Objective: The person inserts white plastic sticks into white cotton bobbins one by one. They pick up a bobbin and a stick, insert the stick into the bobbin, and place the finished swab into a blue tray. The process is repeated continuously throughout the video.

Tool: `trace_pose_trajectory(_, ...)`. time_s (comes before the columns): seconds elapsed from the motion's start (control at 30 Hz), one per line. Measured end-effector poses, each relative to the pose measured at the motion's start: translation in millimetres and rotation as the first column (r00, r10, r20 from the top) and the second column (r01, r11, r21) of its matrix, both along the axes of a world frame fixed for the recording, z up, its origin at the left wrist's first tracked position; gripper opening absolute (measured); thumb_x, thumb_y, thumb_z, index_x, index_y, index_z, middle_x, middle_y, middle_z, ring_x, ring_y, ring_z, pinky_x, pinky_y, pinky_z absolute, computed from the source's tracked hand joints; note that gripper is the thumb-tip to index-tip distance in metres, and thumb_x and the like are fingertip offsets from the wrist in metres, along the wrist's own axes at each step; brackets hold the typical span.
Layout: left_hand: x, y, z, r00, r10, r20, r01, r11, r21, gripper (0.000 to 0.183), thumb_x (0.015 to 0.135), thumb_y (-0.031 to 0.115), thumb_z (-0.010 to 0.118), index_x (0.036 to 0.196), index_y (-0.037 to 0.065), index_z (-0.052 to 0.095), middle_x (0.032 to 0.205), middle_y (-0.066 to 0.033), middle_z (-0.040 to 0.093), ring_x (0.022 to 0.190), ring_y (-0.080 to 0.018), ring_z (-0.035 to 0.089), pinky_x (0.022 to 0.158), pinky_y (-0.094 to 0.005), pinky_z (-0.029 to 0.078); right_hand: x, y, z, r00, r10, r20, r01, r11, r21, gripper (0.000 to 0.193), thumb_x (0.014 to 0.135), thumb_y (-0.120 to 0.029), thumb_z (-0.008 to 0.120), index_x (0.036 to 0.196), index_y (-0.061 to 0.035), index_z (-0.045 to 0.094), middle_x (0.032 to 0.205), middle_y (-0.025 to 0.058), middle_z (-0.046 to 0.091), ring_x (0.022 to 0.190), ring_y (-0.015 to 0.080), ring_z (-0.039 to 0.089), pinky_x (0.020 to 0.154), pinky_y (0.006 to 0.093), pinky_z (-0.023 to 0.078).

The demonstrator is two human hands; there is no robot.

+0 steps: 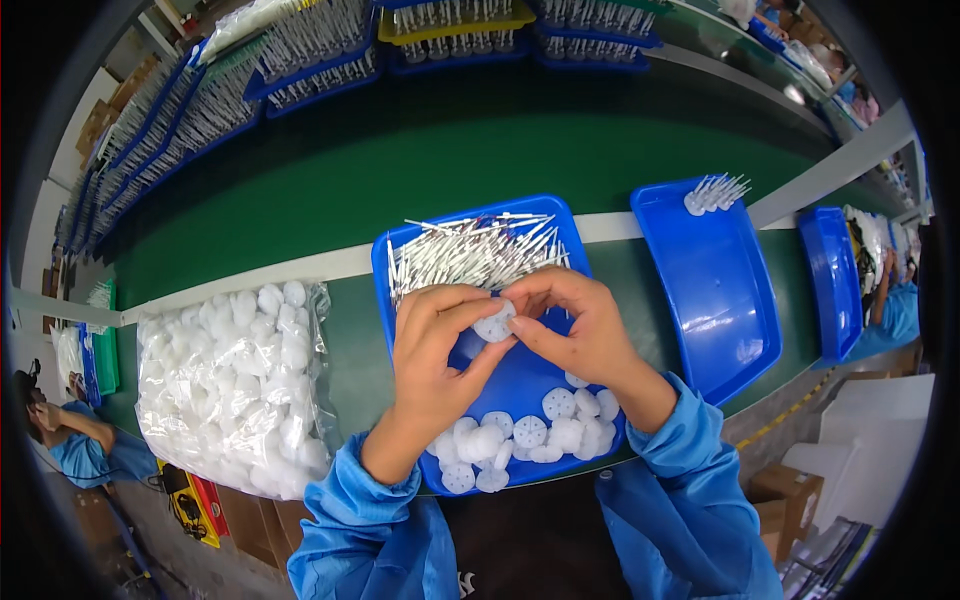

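Note:
Above the middle of a blue tray (384, 262), my left hand (432, 352) pinches a round white plastic disc (494, 323) with small holes. My right hand (585, 330) closes its thumb and forefinger on the disc's right edge; whether a thin stick is also between those fingers is hidden. In the far part of the tray lies a heap of thin white sticks (470, 252) with metallic-looking ends. More loose white discs (530, 432) are piled at the near side, below my hands.
On the left lies a clear plastic bag (235, 385) full of white discs. A second blue tray (720, 310) at the right holds several discs with sticks standing in them (715, 195). Stacked trays of such pieces (320, 70) line the far side of the green belt (400, 150). Other people sit at both sides.

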State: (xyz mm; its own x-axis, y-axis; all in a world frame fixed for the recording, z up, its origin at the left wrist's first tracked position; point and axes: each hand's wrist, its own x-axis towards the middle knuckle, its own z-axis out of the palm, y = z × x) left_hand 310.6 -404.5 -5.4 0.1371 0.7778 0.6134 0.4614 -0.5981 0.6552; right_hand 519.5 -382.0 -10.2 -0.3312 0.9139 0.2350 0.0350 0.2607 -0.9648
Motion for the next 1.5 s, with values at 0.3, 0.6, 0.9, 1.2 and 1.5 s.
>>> trace_pose_trajectory(0.3, 1.7, -0.7, -6.8, 0.997, 0.033, -0.071, -0.027, 0.995, 0.093, 0.05, 0.07, 0.0, 0.09, 0.118, 0.007, 0.078, 0.116, -0.0103, 0.073, 0.106, -0.0311, 0.067, 0.092, -0.0412, 0.054, -10.3, -6.6, 2.6, 0.992, 0.044, -0.12, -0.059, 0.99, -0.129, 0.031, 0.097, -0.002, 0.078, 0.125, -0.0043, 0.065, 0.101, 0.0008, 0.069, 0.093, 0.0087, 0.07, 0.084, 0.0269, 0.058)
trace_pose_trajectory(0.6, 2.2, 2.7, -5.3, 0.998, 0.023, -0.065, -0.014, 0.991, 0.131, 0.049, 0.07, 0.002, 0.091, 0.117, 0.006, 0.077, 0.123, -0.0116, 0.075, 0.11, -0.0323, 0.069, 0.094, -0.0421, 0.054, -1.3, -6.0, -7.1, 0.958, 0.126, -0.258, -0.173, 0.97, -0.171, 0.03, 0.101, 0.003, 0.069, 0.129, -0.0036, 0.061, 0.116, 0.0048, 0.068, 0.107, 0.0104, 0.069, 0.095, 0.0295, 0.058)
trace_pose_trajectory(0.9, 0.6, 1.7, -3.8, 0.997, -0.071, -0.024, 0.071, 0.997, 0.03, 0.05, 0.072, 0.003, 0.092, 0.12, 0.006, 0.078, 0.123, -0.011, 0.076, 0.109, -0.0321, 0.071, 0.094, -0.0411, 0.056, -0.8, -4.9, -0.2, 0.98, -0.045, -0.196, -0.037, 0.917, -0.396, 0.006, 0.102, -0.004, 0.072, 0.107, -0.0014, 0.071, 0.099, 0.0027, 0.075, 0.089, 0.0103, 0.074, 0.086, 0.027, 0.06)
trace_pose_trajectory(1.2, -36.3, 11.5, -19.2, 0.853, 0.11, 0.51, 0.053, 0.954, -0.294, 0.03, 0.108, 0.013, 0.064, 0.131, -0.003, 0.075, 0.125, -0.0149, 0.069, 0.107, -0.0195, 0.068, 0.091, -0.0314, 0.056, -15.9, 5.2, 5.5, 0.613, -0.39, 0.687, -0.256, 0.724, 0.641, 0.012, 0.083, -0.013, 0.078, 0.094, -0.0114, 0.073, 0.093, 0.0021, 0.072, 0.088, 0.0232, 0.072, 0.081, 0.0382, 0.055)
trace_pose_trajectory(1.5, -31.8, 12.2, -15.8, 0.705, -0.005, 0.709, 0.43, 0.799, -0.421, 0.058, 0.091, -0.013, 0.05, 0.147, -0.003, 0.065, 0.138, -0.0118, 0.056, 0.109, -0.0188, 0.067, 0.085, -0.0277, 0.056, -3.3, 12.4, 1.2, 0.672, -0.161, 0.723, -0.148, 0.928, 0.343, 0.017, 0.082, -0.008, 0.079, 0.097, -0.0093, 0.071, 0.092, 0.0065, 0.07, 0.091, 0.0259, 0.071, 0.088, 0.0411, 0.052)
